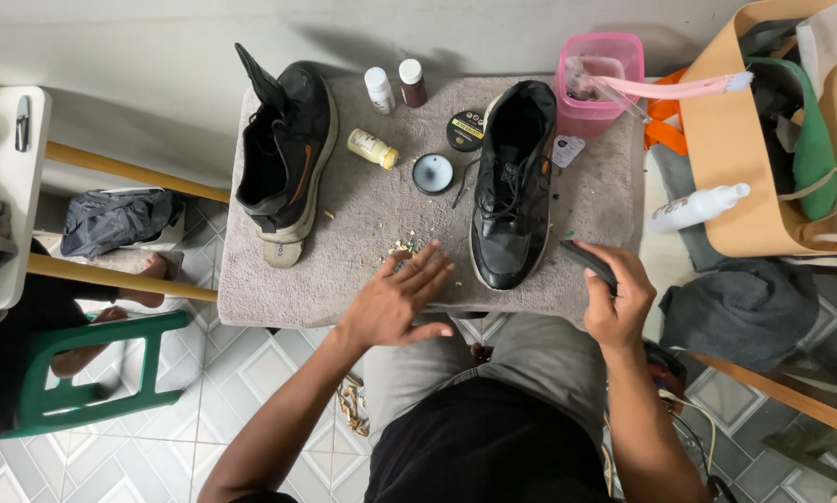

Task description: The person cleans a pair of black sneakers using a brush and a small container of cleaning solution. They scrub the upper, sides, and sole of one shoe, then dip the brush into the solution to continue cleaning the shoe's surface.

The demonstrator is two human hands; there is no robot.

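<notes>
We note a grey towel-covered table (362, 270) spread ahead of both hands, the largest surface in view. Beyond the left hand, off to its left, a black shoe with an orange stripe (283, 154) lies tipped on its side, sole edge pale. Directly ahead of the right hand, and just right of the left, a black laced shoe (513, 186) stands upright; its toe looks glossy, so we judge polishing on it well along, while the tipped shoe looks duller and seemingly still to be treated.

Further beyond the right hand sits a pink container (600, 82) with a pink brush (665, 86) across it. Farther out from the left hand: a yellow bottle (373, 148) on its side, two small capped bottles (395, 86), an open polish tin (466, 129) and its lid (432, 173).

Our left hand (395, 303) lies flat, fingers spread wide, on the towel beside scattered crumbs (401, 247), holding nothing. Our right hand (614, 293) grips a small dark flat object (588, 262), probably a brush or applicator; we cannot tell which.
</notes>
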